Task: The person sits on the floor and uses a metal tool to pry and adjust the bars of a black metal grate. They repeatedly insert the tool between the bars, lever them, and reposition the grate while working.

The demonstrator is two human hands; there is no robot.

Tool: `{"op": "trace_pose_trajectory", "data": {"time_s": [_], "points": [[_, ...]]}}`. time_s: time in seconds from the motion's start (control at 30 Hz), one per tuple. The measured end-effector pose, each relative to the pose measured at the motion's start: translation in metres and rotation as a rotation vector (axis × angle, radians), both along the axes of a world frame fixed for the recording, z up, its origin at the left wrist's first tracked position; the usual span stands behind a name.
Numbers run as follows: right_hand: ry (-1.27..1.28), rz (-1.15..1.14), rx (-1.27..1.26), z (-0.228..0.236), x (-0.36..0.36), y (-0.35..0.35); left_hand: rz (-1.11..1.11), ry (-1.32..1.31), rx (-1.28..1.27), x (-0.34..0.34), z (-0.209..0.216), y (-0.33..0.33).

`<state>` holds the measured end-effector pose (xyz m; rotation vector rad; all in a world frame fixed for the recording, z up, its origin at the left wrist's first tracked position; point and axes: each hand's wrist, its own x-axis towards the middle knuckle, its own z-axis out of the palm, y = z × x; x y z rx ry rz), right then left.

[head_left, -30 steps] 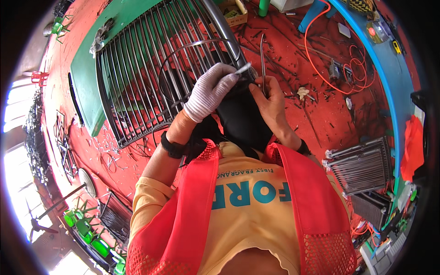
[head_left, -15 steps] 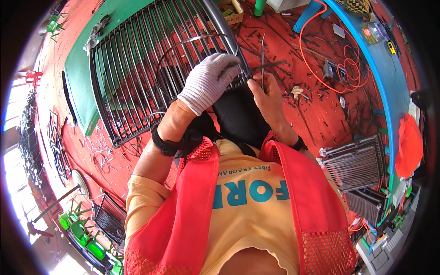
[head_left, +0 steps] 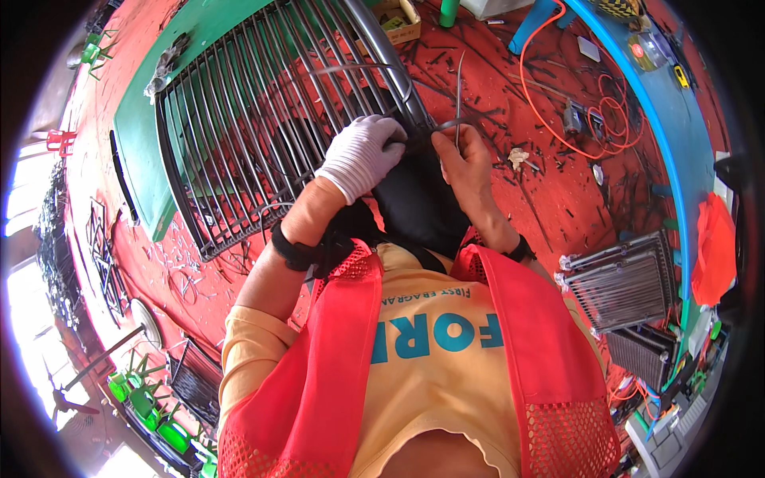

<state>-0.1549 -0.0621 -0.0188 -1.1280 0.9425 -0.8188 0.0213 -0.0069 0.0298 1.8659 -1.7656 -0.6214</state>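
A dark metal frame with many parallel bars (head_left: 231, 119) lies across my legs and reaches away to the far left. My left hand (head_left: 365, 155), in a white knit glove, is closed with curled fingers at the frame's near right corner; what lies under them is hidden. My bare right hand (head_left: 468, 165), just right of that corner, pinches a thin dark strip (head_left: 460, 86) between thumb and fingers. One length of it stands up above the hand, and a short bend runs toward the frame. A loose, blurred loop of strip (head_left: 351, 68) arcs over the bars.
A green board (head_left: 135, 151) lies beneath the frame. Dark strip scraps litter the red floor (head_left: 550, 215). To the right are a blue-edged table (head_left: 677, 151), an orange hose (head_left: 532, 103) and stacked barred frames (head_left: 621, 283). A cardboard box (head_left: 398, 20) sits at the far side.
My left hand has shifted slightly left and down, its fingers more curled. The strip's bend between my right hand and the frame now shows, and the loop over the bars has moved.
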Motion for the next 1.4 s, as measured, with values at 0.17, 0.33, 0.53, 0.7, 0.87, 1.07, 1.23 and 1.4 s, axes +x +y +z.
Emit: {"op": "trace_pose_trajectory", "data": {"time_s": [0.17, 0.33, 0.53, 0.7, 0.87, 1.07, 1.23, 1.4], "points": [[-0.057, -0.083, 0.063, 0.007, -0.002, 0.006, -0.08, 0.511, 0.231, 0.029, 0.007, 0.002], [-0.13, -0.16, 0.068, 0.02, -0.013, 0.022, -0.188, 0.765, 0.337, 0.06, 0.003, 0.014], [0.388, 0.192, -0.677, 0.03, 0.003, 0.024, -0.537, 0.925, 0.253, 0.078, -0.002, 0.012], [0.469, 0.393, -0.828, 0.031, 0.015, 0.017, -0.467, 0.884, 0.46, 0.081, 0.018, 0.024], [0.213, 0.386, -0.87, 0.038, 0.016, 0.032, -0.101, 0.989, 0.46, 0.065, 0.032, 0.024], [0.27, 0.446, -1.018, 0.046, 0.022, 0.042, -0.327, 0.623, 0.218, 0.032, 0.02, 0.01], [0.285, 0.522, -1.028, 0.046, 0.01, 0.037, -0.427, 0.458, 0.087, 0.022, 0.015, 0.008], [0.259, 0.453, -0.735, 0.071, -0.04, 0.017, 0.215, 0.939, 0.379, 0.008, 0.018, 0.005]]}}
